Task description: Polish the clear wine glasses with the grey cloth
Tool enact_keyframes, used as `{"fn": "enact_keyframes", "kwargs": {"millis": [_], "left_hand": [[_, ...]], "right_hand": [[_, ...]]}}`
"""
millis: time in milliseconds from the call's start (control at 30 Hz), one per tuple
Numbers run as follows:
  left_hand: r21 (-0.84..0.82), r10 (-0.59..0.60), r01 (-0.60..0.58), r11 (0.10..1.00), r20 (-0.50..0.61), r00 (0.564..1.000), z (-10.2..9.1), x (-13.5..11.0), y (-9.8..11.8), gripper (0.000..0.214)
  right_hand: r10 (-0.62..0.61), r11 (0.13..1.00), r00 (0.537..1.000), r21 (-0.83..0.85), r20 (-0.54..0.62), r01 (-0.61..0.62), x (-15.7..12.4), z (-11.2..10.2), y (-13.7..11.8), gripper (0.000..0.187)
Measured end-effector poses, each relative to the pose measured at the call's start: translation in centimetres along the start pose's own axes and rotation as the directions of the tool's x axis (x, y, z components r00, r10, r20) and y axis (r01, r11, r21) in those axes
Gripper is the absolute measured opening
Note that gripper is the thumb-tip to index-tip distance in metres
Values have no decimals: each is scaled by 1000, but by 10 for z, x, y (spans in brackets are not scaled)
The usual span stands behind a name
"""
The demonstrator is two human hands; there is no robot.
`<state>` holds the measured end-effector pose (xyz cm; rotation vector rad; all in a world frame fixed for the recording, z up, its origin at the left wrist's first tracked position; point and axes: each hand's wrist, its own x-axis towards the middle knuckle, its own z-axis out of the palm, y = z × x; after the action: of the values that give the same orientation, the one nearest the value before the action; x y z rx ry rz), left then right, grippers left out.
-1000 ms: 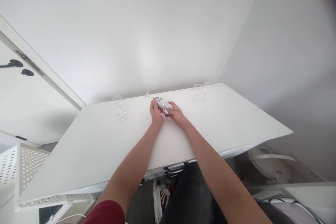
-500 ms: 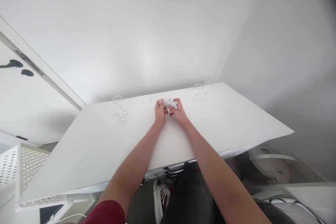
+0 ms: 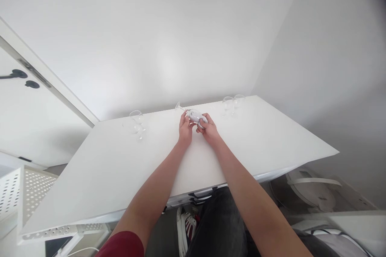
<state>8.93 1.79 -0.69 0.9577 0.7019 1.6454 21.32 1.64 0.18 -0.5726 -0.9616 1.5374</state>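
One wine glass (image 3: 195, 115) is held between the left hand (image 3: 185, 129) and the right hand (image 3: 210, 129), over the far half of the white table (image 3: 99, 164), slightly right of its middle. Its long axis runs obliquely: the foot (image 3: 177, 106) points away and to the left, while the rim end points towards the person and to the right. The glass is therefore tipped well over, not upright.

The left hand is nearer the stem; its fingers are curled about the narrow end of the bowl, leaving the foot free beyond them. The right hand is at the rim end, fingers bent in, its thumb pressing white material, apparently a cloth (image 3: 203, 122), at the bowl. How much of this lies inside the glass cannot be determined. Neither palm is visible.

Two further glasses (image 3: 137, 119) stand to the left, well apart from the hands; two others (image 3: 228, 103) stand to the right, near the table's back edge.
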Motion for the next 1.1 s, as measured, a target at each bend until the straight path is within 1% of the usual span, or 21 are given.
{"fn": "enact_keyframes", "kwargs": {"millis": [100, 167, 233, 333, 400, 467, 500, 567, 633, 700, 767, 833, 900, 1000, 1033, 1100], "left_hand": [[66, 0, 1, 998, -22, 1000, -1, -1, 2, 49], [138, 2, 6, 990, -56, 998, 0, -1, 3, 48], [170, 4, 6, 986, -58, 998, 0, -1, 2, 50], [110, 18, -17, 994, -10, 1000, 2, -1, 1, 58], [46, 11, -12, 999, 22, 1000, 3, -1, 2, 58], [0, -20, 20, 1000, 34, 999, 4, -2, 3, 53], [-6, -35, 35, 999, 23, 999, 3, -2, 4, 52], [19, -54, 55, 998, -28, 998, 2, -2, 5, 53], [50, -51, 55, 997, -71, 996, 1, -1, 4, 56], [32, -35, 37, 999, -66, 997, 0, 0, 3, 58], [-21, -22, 21, 1000, -12, 1000, 0, 1, 1, 58], [-52, -29, 31, 998, 44, 999, 1, 0, 1, 56], [-33, -57, 59, 998, 44, 997, 2, 0, 2, 51], [40, -83, 85, 996, -47, 995, 1, -2, 4, 47], [61, -78, 82, 995, -75, 994, 0, -2, 4, 47], [77, -58, 66, 995, -97, 994, -1, -1, 4, 50]], "right_hand": [[-11, 999, 1000, -38, -15, 10, -1, 2, 1, 37], [20, 1000, 1000, -24, -1, -20, -1, 2, 0, 36], [43, 999, 999, 12, 9, -43, 0, -1, -1, 36], [23, 996, 1000, 91, -10, -22, 2, -6, -1, 37], [13, 994, 1000, 111, -20, -10, 3, -7, 0, 37], [14, 998, 999, 62, -32, -12, 3, -5, 3, 37], [17, 1000, 999, 15, -37, -16, 2, -3, 4, 38], [27, 997, 999, -72, -30, -29, 1, -1, 6, 38], [45, 995, 999, -84, -12, -46, 1, 0, 6, 38], [67, 998, 998, -7, -8, -67, 1, -2, 4, 37], [88, 991, 996, 100, -10, -87, 1, -6, 1, 37], [96, 983, 995, 159, -4, -94, 2, -8, 0, 38], [69, 990, 998, 122, -13, -67, 2, -8, 0, 39], [17, 999, 999, -29, -31, -18, 3, -6, 5, 40], [15, 998, 1000, -62, -26, -17, 3, -5, 7, 40], [38, 997, 999, -69, -18, -40, 4, -5, 8, 40]]}}
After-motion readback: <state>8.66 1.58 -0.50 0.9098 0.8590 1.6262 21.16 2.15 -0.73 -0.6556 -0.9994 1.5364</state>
